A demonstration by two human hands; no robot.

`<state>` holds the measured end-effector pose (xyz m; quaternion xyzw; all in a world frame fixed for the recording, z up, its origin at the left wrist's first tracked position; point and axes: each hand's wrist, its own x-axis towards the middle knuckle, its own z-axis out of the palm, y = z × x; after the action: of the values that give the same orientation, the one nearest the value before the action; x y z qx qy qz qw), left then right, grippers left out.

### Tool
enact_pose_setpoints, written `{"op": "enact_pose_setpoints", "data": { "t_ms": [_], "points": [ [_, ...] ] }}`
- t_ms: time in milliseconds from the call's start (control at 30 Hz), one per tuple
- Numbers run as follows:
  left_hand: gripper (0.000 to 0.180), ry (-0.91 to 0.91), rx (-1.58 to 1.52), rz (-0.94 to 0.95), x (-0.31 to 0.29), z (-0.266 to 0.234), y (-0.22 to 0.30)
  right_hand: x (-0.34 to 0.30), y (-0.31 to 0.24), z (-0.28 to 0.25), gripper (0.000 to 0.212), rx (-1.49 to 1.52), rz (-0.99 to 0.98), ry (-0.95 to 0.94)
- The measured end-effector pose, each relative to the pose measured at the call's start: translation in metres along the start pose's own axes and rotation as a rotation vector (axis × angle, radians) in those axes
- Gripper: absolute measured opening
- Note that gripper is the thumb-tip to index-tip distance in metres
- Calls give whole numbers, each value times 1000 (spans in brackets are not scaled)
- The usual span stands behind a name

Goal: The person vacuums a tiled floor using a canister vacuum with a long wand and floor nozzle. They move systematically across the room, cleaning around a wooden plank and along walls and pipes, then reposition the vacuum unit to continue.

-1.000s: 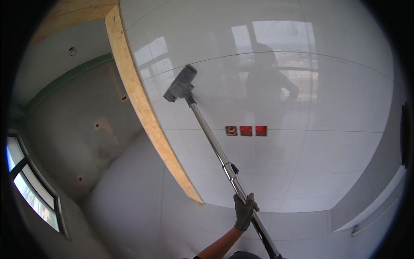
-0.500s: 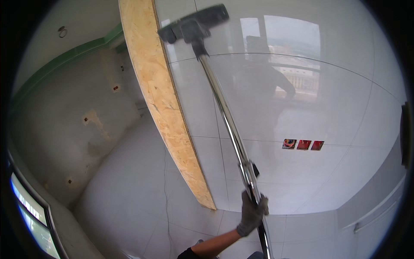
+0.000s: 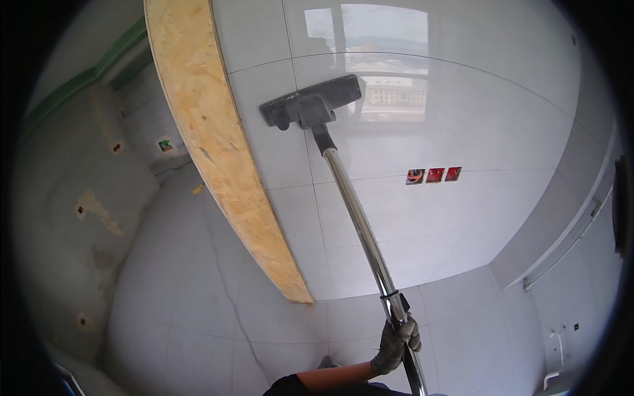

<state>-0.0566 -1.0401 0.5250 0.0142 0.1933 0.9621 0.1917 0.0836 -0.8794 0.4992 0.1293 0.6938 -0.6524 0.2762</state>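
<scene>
Gloved in grey, my left hand (image 3: 396, 343) is wrapped around the shiny metal tube of a vacuum cleaner wand (image 3: 360, 221), just below its joint collar. The wand leans up and away to the left. At its far end the dark grey floor nozzle (image 3: 310, 102) lies against, or very close to, the glossy light tiled wall (image 3: 436, 231), just below a horizontal tile seam. The lower end of the wand runs out of the picture at the bottom. My right hand does not show.
Along the tiled wall's left end runs an upright chipboard strip (image 3: 218, 158). Red socket boxes (image 3: 434, 175) with wires sit in the wall. A thin cable (image 3: 221, 277) crosses the tiled floor (image 3: 172, 297). White pipes (image 3: 558, 356) show at lower right. A bare grey wall (image 3: 59, 244) stands left.
The nozzle has moved down the tiled wall, from above the horizontal seam to below it. My left hand keeps its grip on the wand. The view has shifted too.
</scene>
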Motion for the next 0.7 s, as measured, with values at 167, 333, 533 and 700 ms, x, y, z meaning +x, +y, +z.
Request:
{"op": "enact_pose_setpoints", "data": {
  "t_ms": [167,333,533,700],
  "points": [
    [26,4,18,47,-11,46,12,-71,29,-2,77,48,54,48],
    [27,-201,63,216,-2,99,83,-144,52,-18,78,104,87,25],
    [22,-125,227,297,14,115,108,-181,54,-18,79,214,75,-116],
    [21,122,254,134,-37,63,24,-164,69,19,80,287,42,-157]
  ]
}}
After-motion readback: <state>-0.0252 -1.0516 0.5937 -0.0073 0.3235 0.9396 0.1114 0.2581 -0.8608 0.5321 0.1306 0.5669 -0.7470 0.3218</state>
